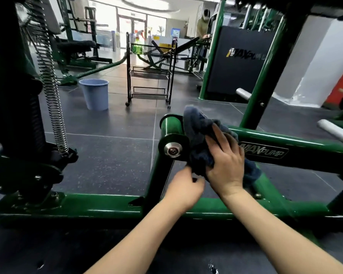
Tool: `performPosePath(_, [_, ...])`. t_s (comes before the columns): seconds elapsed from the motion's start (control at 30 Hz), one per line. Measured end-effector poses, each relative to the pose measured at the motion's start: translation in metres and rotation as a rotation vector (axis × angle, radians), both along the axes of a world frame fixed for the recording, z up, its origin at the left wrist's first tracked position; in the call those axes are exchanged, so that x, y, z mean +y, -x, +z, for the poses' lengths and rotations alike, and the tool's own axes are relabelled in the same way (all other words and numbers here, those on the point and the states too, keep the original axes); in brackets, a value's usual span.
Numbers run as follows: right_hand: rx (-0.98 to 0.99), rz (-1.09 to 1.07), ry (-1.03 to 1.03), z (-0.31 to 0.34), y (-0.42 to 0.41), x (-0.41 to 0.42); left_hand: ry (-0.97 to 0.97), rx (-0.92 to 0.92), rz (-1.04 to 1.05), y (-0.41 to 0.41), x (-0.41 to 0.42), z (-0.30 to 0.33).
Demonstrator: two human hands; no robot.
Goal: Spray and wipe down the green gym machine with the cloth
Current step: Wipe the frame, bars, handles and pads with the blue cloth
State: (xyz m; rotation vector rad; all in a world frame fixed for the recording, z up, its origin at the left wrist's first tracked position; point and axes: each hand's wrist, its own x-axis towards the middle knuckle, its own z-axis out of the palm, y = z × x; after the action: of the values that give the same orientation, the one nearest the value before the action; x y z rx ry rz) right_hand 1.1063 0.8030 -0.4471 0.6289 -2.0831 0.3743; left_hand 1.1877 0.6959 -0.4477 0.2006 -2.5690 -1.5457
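Coiled steel spring (52,91) stands far left, pale blue plastic bucket (95,93) behind. Left hand (184,188) pinches the dark blue fluffy cloth's (198,135) lower edge; right hand (225,165) presses it flat-fingered against the green gym machine frame (285,139).

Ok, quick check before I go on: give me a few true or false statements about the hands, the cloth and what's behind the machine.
1. The right hand presses a dark blue cloth onto the green frame. True.
2. The left hand holds a spray bottle. False: it holds no bottle; its curled fingers sit at the cloth's lower edge.
3. A blue bucket stands on the floor beyond the frame. True.
4. The black wheeled cart lies tipped on its side. False: it stands upright.
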Motion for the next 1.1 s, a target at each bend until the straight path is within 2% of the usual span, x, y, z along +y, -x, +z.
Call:
performPosePath(0.17, [0.098, -0.017, -0.084, -0.021, 0.016, 0.013, -0.084, -0.055, -0.108, -0.001, 0.001, -0.018])
performPosePath(0.27, [0.032, -0.121, -0.125, -0.034, 0.02, 0.045, -0.129, -0.064, -0.153, 0.002, -0.002, -0.019])
performPosePath(0.4, [-0.05, -0.228, -0.062, -0.046, 0.02, 0.075, -0.152, -0.07, -0.2, 0.002, 0.003, -0.015])
performPosePath(0.5, [-0.049, -0.226, 0.049, -0.042, 0.016, 0.054, -0.124, -0.042, -0.226, 0.0, 0.005, -0.014])
performPosePath(0.7, [0.099, -0.132, -0.015, -0.027, 0.012, -0.01, -0.14, 0.0, -0.148, 0.007, -0.005, -0.022])
performPosePath(0.8, [0.041, -0.142, -0.11, -0.037, 0.014, 0.018, -0.108, -0.041, -0.177, 0.01, -0.006, -0.028])
performPosePath(1.0, [-0.106, -0.309, -0.185, -0.046, 0.011, 0.083, -0.059, -0.056, -0.274, 0.003, 0.033, -0.028])
performPosePath(1.1, [-0.085, -0.257, -0.155, -0.035, 0.01, 0.08, 0.025, -0.011, -0.314, -0.002, 0.039, -0.021])
